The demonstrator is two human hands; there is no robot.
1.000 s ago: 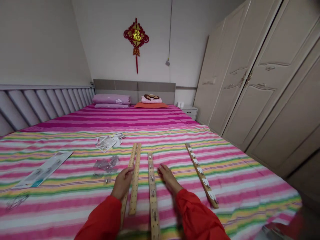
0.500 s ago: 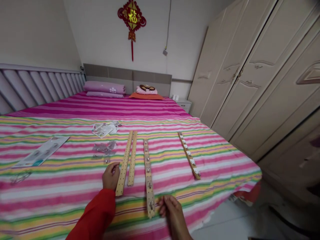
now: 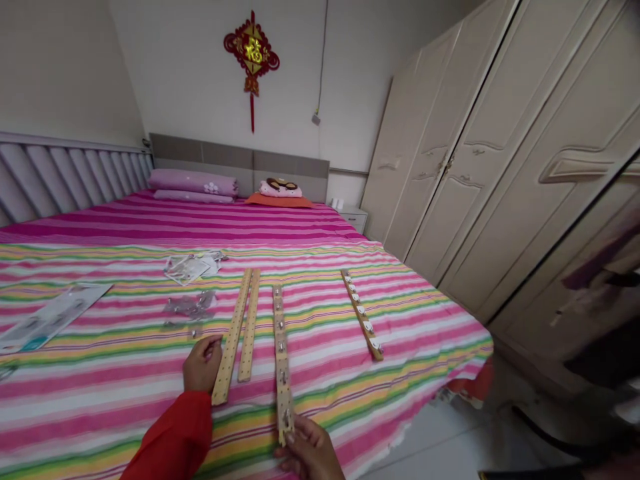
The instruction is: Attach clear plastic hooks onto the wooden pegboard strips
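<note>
My right hand grips the near end of a wooden strip lined with small metal fittings, the thumb on top and the fingers at its edge and underneath. My left hand, in a red sleeve, is closed, its fingers curled together just left of a bare wooden strip with rows of holes. Whatever those fingers hold, if anything, is hidden. A second, shorter holed strip lies between the other two. Farther right rests a wooden strip carrying several white pieces.
Small plastic bags lie beyond my left hand, with clear packaging behind them. A flat clear package is at the far left. Everything lies on a striped bed cover; its right edge drops to the floor near the wardrobe.
My right hand has moved left onto the near end of the strip with metal fittings and taken hold of it. My left hand stays closed beside the holed strip. The view has shifted slightly.
</note>
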